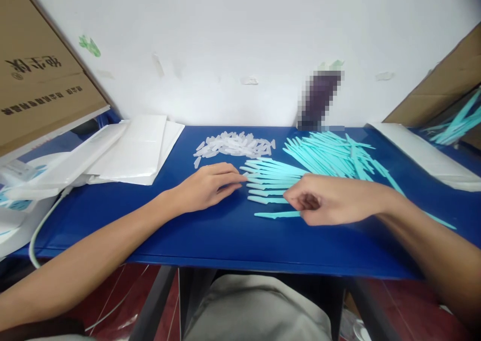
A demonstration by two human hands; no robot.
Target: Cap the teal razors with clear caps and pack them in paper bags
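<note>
- Blue table (225,240): glossy top, landmark for the rest.
- White wall (225,35): directly behind table, scuffed, green tape scrap (90,45) above table's back left.
- Floor (400,303): dark red tiles with pale joints, below table.
- Cartons: brown, one at table's left (45,80), one at its right (447,72).
- Light: even, soft shadows on table.

Forearms (101,253) bare; pale grey-green garment (259,311), lightly creased.

The right ends of several turquoise sticks (276,214) are hidden by the right hand (330,200); the left carton (41,82) is cut off; a dark far object (319,100) is blurred.
</note>
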